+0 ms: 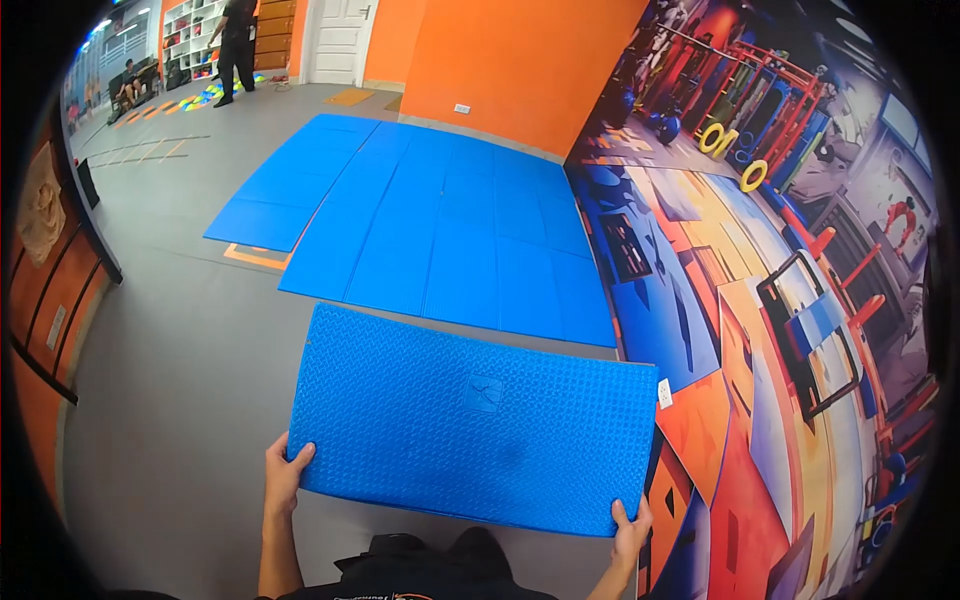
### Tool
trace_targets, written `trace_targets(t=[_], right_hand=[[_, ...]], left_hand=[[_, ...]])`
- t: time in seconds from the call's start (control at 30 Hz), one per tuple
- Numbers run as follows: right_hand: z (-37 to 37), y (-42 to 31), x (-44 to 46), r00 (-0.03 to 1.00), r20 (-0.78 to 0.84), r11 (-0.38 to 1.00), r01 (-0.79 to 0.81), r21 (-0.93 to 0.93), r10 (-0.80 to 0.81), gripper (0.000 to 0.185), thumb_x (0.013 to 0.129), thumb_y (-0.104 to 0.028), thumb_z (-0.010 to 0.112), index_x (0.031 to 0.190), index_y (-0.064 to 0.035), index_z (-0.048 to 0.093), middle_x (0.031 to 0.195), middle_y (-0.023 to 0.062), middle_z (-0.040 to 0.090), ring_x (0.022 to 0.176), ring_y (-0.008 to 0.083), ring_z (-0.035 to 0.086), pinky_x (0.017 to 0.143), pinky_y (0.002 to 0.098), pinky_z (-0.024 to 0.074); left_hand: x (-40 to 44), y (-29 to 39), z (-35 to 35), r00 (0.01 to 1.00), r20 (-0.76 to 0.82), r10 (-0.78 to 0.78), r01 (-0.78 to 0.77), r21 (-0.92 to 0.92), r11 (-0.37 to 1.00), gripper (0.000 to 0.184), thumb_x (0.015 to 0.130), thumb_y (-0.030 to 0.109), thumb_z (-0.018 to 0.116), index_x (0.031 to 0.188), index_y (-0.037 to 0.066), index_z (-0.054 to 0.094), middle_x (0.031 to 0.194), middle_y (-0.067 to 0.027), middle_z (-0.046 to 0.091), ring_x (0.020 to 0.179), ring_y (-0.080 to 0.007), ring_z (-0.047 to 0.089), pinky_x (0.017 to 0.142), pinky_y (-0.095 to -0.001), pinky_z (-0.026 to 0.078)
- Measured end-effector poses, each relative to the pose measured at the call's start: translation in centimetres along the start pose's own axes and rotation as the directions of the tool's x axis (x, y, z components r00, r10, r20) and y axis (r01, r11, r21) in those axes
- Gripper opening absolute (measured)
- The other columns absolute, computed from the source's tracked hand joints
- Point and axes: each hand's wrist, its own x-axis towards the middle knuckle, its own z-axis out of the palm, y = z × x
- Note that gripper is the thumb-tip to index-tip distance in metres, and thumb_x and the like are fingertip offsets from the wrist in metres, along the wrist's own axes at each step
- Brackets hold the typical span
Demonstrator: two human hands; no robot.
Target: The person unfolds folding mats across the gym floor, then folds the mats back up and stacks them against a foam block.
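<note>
A blue textured foam mat (420, 430), rectangular and with a small square emblem, is held out in front of my body above the floor. My left hand (285, 472) grips its left edge near the lower corner, thumb on top. At the lower right corner my right hand (630, 528) holds it the same way, thumb on the upper face. Fingers of both hands are partly hidden beneath the mat. Beyond it, a large blue folding floor mat (460, 230) lies spread out, with another blue mat (295, 180) along its left side.
A mural wall (740, 400) runs close along the right. Ahead stand an orange wall (500, 70) and a white door (338, 45). Grey floor (180, 350) stretches left, with an orange partition (50, 270) at the edge. A person (236, 50) stands far back near shelves (190, 35).
</note>
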Motion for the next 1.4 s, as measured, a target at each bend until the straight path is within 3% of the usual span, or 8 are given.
trace_targets(t=[0.47,0.77,0.93,1.07,1.2,1.27,1.37,1.4], right_hand=[[-8.1,-1.2,-0.5,0.963,-0.261,0.998,0.068,-0.011,-0.068,0.044,0.083,0.001,0.071,0.126,0.0057,0.062,0.112,0.0083,0.067,0.101,0.0178,0.06,0.096,0.032,0.0439],[-13.2,1.5,5.9,0.955,-0.295,0.994,0.031,0.1,-0.001,0.043,0.081,0.003,0.074,0.122,0.0044,0.064,0.109,0.0059,0.067,0.098,0.0162,0.06,0.091,0.0305,0.0454],[-16.2,0.2,9.3,0.941,-0.332,0.997,-0.039,0.072,0.061,0.045,0.08,0.0,0.077,0.123,0.0052,0.065,0.108,0.006,0.068,0.097,0.0166,0.061,0.092,0.0307,0.0459],[-18.4,-5.5,11.9,0.936,-0.328,0.99,-0.095,0.103,0.124,0.049,0.078,-0.005,0.08,0.123,0.0052,0.064,0.109,0.0065,0.069,0.098,0.0175,0.062,0.092,0.0319,0.0461],[-18.8,-18.0,16.4,0.93,-0.312,0.975,-0.149,0.163,0.195,0.053,0.078,-0.014,0.084,0.123,0.0048,0.064,0.112,0.0072,0.069,0.101,0.019,0.063,0.095,0.0329,0.0449],[-20.5,-20.9,18.4,0.933,-0.288,0.972,-0.177,0.152,0.215,0.05,0.077,-0.003,0.079,0.124,0.0049,0.064,0.11,0.0069,0.069,0.099,0.0181,0.062,0.093,0.0317,0.0461],[-21.0,-25.8,21.6,0.939,-0.261,0.974,-0.216,0.07,0.226,0.054,0.079,-0.015,0.083,0.124,0.0049,0.063,0.114,0.0078,0.068,0.103,0.0186,0.062,0.095,0.0321,0.0449],[-20.8,-27.1,22.4,0.942,-0.241,0.972,-0.215,0.099,0.233,0.052,0.078,-0.011,0.082,0.124,0.0052,0.063,0.114,0.0078,0.068,0.103,0.0189,0.062,0.095,0.0326,0.0447]], left_hand=[[2.1,2.3,10.9,0.964,0.262,0.038,-0.028,-0.043,0.999,0.026,0.092,0.006,0.068,0.117,-0.002,0.065,0.102,-0.0065,0.072,0.087,-0.0118,0.066,0.082,-0.0287,0.053],[1.2,3.5,19.0,0.972,0.235,0.012,0.001,-0.055,0.998,0.031,0.087,0.003,0.072,0.116,-0.003,0.066,0.103,-0.0073,0.072,0.09,-0.014,0.066,0.087,-0.0311,0.052],[2.3,4.5,24.4,0.958,0.284,-0.034,0.052,-0.053,0.997,0.027,0.082,0.002,0.075,0.108,-0.002,0.07,0.098,-0.006,0.072,0.086,-0.0128,0.065,0.083,-0.0293,0.05],[2.0,12.7,28.0,0.955,0.27,-0.119,0.125,-0.004,0.992,0.027,0.079,0.001,0.076,0.106,-0.002,0.071,0.097,-0.0054,0.072,0.086,-0.0128,0.064,0.082,-0.029,0.049],[2.5,25.2,32.4,0.962,0.224,-0.158,0.153,0.04,0.987,0.027,0.078,-0.001,0.075,0.105,-0.003,0.072,0.096,-0.0052,0.072,0.086,-0.0131,0.064,0.083,-0.0299,0.049],[2.5,29.9,33.2,0.961,0.224,-0.163,0.155,0.052,0.987,0.033,0.078,0.001,0.074,0.111,-0.004,0.07,0.1,-0.007,0.072,0.09,-0.0158,0.065,0.087,-0.0315,0.049],[2.6,36.9,34.2,0.95,0.228,-0.215,0.211,0.042,0.977,0.042,0.079,0.005,0.074,0.119,-0.006,0.066,0.106,-0.0093,0.072,0.096,-0.0186,0.066,0.093,-0.0333,0.048],[2.9,38.4,34.0,0.951,0.223,-0.216,0.211,0.048,0.976,0.042,0.079,0.005,0.074,0.119,-0.006,0.066,0.106,-0.0094,0.072,0.096,-0.0185,0.066,0.092,-0.0334,0.048]])
